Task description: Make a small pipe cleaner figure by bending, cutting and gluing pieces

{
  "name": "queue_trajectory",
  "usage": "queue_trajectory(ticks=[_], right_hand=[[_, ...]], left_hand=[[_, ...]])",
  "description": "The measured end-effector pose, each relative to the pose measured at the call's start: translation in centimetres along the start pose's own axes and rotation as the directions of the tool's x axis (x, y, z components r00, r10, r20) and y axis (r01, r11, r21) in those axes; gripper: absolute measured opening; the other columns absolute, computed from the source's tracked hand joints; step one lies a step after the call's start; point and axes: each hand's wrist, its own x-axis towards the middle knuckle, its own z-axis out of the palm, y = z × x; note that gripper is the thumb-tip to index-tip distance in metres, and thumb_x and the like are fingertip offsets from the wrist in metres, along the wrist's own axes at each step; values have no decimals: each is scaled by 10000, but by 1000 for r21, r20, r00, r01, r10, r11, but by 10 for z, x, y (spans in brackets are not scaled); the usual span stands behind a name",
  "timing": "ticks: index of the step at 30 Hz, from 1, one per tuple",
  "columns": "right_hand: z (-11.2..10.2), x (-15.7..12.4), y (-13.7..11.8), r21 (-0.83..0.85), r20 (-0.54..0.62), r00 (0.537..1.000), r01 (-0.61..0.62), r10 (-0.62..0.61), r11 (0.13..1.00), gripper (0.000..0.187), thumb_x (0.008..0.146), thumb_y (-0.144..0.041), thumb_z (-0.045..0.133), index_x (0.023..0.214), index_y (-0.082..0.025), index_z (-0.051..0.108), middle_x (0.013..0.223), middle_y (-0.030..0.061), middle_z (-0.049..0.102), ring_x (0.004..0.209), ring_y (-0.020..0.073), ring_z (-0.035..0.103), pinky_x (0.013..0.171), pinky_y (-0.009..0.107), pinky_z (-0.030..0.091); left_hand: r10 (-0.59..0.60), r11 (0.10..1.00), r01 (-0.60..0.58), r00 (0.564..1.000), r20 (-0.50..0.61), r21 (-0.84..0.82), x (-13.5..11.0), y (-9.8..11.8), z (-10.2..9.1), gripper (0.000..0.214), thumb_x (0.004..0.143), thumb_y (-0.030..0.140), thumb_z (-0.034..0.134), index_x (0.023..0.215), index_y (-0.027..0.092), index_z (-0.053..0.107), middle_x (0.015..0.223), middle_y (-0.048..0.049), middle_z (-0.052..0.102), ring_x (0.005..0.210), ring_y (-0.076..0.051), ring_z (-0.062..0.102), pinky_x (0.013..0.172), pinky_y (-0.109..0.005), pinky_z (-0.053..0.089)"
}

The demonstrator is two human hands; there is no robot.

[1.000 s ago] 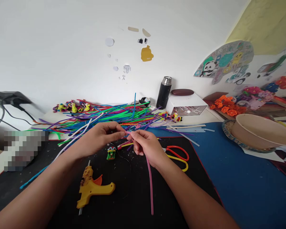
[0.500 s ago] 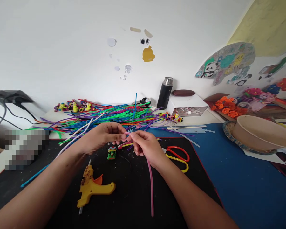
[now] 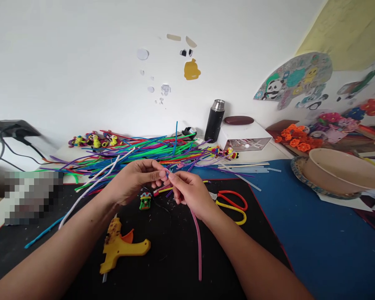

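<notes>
My left hand (image 3: 134,179) and my right hand (image 3: 189,189) meet above the black mat (image 3: 162,254), fingers pinched on the top end of a pink pipe cleaner (image 3: 198,241). The rest of it hangs down past my right wrist toward the near edge. A small green and red craft figure (image 3: 145,201) lies just below my left fingers. A short red and yellow stick (image 3: 161,191) lies under my hands.
A yellow glue gun (image 3: 120,246) lies on the mat at left. Red and yellow scissors (image 3: 233,204) lie right of my hand. A pile of coloured pipe cleaners (image 3: 137,154) spreads behind. A black flask (image 3: 215,121), white box (image 3: 245,135) and bowl (image 3: 340,171) stand farther right.
My fingertips have drawn closer together on the pink pipe cleaner's tip, curling it slightly. The view has shifted a little; nothing else has moved.
</notes>
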Motion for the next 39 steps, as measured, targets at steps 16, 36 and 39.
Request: queue_trajectory(ticks=[16, 36, 39], right_hand=[[-1, 1, -4, 86, -82, 996, 28, -21, 996, 445, 889, -633, 683, 822, -195, 644, 488, -67, 523, 399, 91, 455, 401, 217, 281], [-2, 2, -2, -6, -64, 998, 27, -27, 1000, 292, 875, -484, 715, 867, -205, 631, 485, -79, 533, 405, 93, 458, 442, 225, 309], [-2, 1, -4, 8, -80, 997, 15, -14, 1000, 294, 862, -487, 718, 858, -204, 638, 480, -79, 525, 401, 95, 459, 435, 223, 301]], left_hand=[[-60, 958, 48, 998, -34, -282, 2, -11, 14, 335, 637, 318, 1016, 774, 137, 770, 686, -29, 714, 597, -101, 612, 537, -171, 495], [-52, 958, 40, 998, -36, -284, 2, -16, 18, 319, 668, 313, 988, 791, 139, 751, 692, -19, 685, 599, -106, 596, 561, -193, 489], [-47, 980, 45, 999, -5, -194, 0, -12, 14, 295, 719, 333, 949, 811, 146, 739, 731, -37, 703, 614, -127, 616, 546, -209, 476]])
